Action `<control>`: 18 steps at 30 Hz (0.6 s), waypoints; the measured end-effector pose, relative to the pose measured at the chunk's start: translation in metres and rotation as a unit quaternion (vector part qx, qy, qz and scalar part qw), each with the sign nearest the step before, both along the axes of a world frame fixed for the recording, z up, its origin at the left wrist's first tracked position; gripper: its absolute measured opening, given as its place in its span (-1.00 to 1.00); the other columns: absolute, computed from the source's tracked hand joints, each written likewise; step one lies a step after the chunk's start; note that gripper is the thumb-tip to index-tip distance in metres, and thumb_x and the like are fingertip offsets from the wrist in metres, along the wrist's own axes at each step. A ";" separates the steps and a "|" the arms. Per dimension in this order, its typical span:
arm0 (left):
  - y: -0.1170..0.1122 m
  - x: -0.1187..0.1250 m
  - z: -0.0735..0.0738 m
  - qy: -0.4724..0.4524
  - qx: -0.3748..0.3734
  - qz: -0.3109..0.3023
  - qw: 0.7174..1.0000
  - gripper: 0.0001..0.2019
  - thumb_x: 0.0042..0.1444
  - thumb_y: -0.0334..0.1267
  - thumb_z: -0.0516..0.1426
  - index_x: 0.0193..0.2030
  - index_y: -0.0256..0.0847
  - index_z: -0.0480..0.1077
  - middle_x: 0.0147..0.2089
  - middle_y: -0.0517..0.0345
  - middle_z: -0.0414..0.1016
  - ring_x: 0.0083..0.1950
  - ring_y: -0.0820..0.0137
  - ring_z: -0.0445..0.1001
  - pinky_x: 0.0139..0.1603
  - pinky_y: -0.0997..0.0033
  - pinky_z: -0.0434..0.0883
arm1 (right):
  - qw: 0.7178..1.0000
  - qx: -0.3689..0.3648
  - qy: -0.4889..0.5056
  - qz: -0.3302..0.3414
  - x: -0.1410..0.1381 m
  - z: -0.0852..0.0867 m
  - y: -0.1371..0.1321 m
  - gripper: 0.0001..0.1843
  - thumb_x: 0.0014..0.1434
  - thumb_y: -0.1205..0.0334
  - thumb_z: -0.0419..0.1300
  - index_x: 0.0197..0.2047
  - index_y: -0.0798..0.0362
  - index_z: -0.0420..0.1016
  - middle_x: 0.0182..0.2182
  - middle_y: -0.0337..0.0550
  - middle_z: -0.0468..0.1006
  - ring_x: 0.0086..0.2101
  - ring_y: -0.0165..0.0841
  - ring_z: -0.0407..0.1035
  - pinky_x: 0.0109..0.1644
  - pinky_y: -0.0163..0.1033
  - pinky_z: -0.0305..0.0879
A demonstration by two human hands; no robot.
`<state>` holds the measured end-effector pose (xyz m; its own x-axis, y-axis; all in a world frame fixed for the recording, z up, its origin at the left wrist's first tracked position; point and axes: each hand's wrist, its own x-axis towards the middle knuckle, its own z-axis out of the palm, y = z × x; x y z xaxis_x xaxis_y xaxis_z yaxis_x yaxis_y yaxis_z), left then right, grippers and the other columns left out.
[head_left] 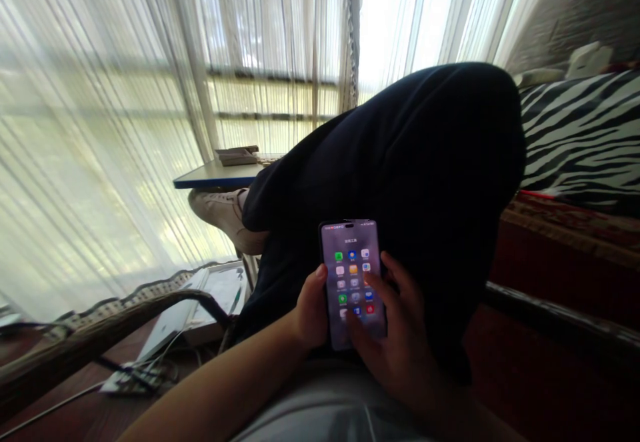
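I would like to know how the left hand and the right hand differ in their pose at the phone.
The left hand holds the phone by its left side, while the right hand reaches over from the right side. The left thumb lies at the phone's edge; the right thumb and a finger extend over the lit screen. Both hands are bare.

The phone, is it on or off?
On. The phone has a glowing screen with rows of little colourful icons on it.
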<state>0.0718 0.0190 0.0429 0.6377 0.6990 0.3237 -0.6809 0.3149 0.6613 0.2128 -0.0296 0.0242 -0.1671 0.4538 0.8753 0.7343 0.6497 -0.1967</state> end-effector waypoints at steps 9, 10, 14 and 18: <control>-0.001 0.000 0.004 0.016 -0.019 0.016 1.000 -0.45 -0.05 0.14 0.29 -0.09 -0.30 0.56 -0.12 -0.07 0.60 0.18 -0.06 0.40 0.26 0.06 0.25 | 1.000 -0.012 0.007 0.000 -0.002 0.001 0.001 -0.37 0.21 0.08 0.19 0.28 0.03 0.10 0.33 0.01 0.00 0.27 -0.09 0.01 0.21 0.03 0.25; -0.002 -0.001 0.004 0.018 -0.022 0.022 0.999 -0.46 -0.06 0.14 0.30 -0.09 -0.29 0.56 -0.12 -0.06 0.60 0.18 -0.05 0.40 0.27 0.06 0.24 | 1.000 -0.011 0.013 0.003 -0.002 0.004 0.001 -0.38 0.22 0.08 0.18 0.28 0.02 0.11 0.32 0.00 0.01 0.25 -0.09 0.03 0.21 0.04 0.24; -0.002 -0.001 0.005 0.013 -0.013 0.022 1.000 -0.45 -0.05 0.16 0.28 -0.11 -0.31 0.57 -0.16 -0.07 0.60 0.17 -0.06 0.41 0.28 0.05 0.22 | 1.000 -0.013 -0.018 -0.011 -0.007 0.020 0.000 -0.51 0.26 0.12 0.10 0.24 -0.04 0.20 0.32 -0.02 -0.04 0.22 -0.05 0.04 0.18 0.11 0.21; -0.002 -0.001 0.006 0.009 -0.007 0.020 1.000 -0.47 -0.04 0.15 0.28 -0.13 -0.30 0.57 -0.18 -0.07 0.60 0.15 -0.06 0.42 0.26 0.05 0.23 | 0.999 -0.016 -0.043 -0.015 -0.009 0.028 0.000 -0.52 0.25 0.12 0.11 0.23 -0.02 0.24 0.34 0.01 -0.12 0.23 0.02 -0.02 0.17 0.18 0.17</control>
<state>0.0711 0.0171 0.0486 0.6150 0.7281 0.3029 -0.6815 0.2975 0.6686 0.2039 -0.0292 0.0526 -0.2273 0.4866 0.8435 0.7685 0.6217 -0.1515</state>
